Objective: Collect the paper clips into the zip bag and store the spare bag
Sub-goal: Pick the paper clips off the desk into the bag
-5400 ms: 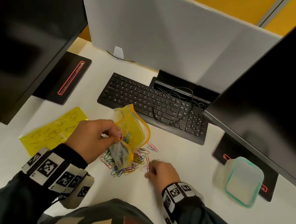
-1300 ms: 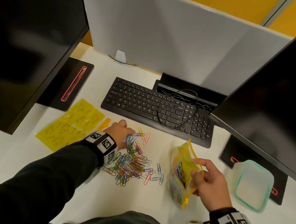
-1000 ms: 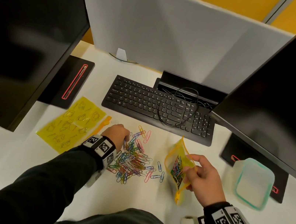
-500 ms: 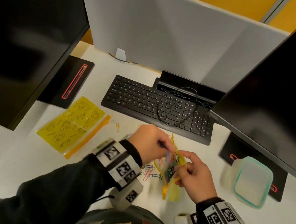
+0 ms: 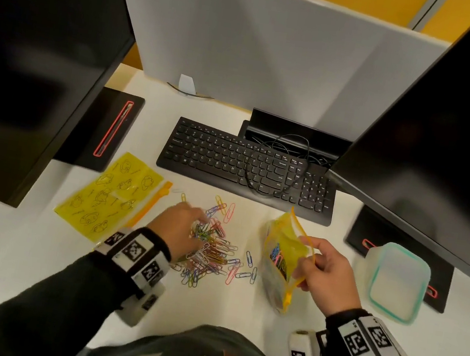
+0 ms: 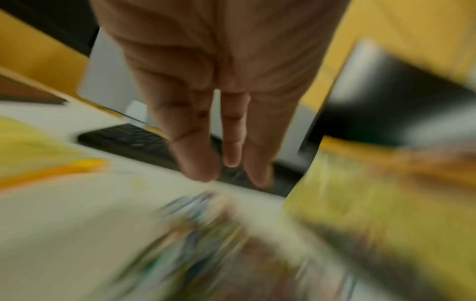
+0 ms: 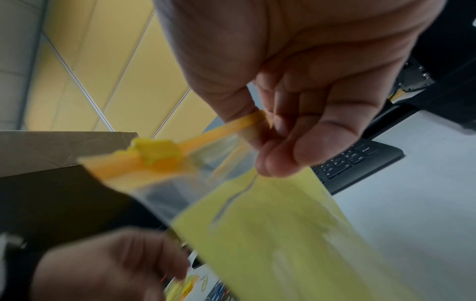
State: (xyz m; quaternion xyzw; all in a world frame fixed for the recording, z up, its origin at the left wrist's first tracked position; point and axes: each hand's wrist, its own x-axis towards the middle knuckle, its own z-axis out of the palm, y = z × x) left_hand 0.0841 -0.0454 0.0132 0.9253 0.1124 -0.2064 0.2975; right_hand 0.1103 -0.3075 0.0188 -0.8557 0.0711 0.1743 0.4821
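**Mid-collection: another handful of clips to go**

My left hand (image 5: 180,232) is down on the paper clips (image 5: 211,249) heaped on the bench (image 5: 29,262), fingers straight and relaxed, nothing gathered yet. My right hand (image 5: 324,273) pinches the zip bag (image 5: 284,256) by its orange rim, mouth agape, some clips inside. Next, I reckon: scoop, carry across, drop in. The spare bag (image 5: 110,196) lies flat at left, unstored.

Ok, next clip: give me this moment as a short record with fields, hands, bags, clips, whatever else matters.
left hand: on the paper clip pile, grip unclear
right hand: pinches the rim of the zip bag, mouth open
zip bag contents: some clips inside
spare bag: flat on the desk, left of the pile
loose clips: many still on the desk
nearby: keyboard, lidded container
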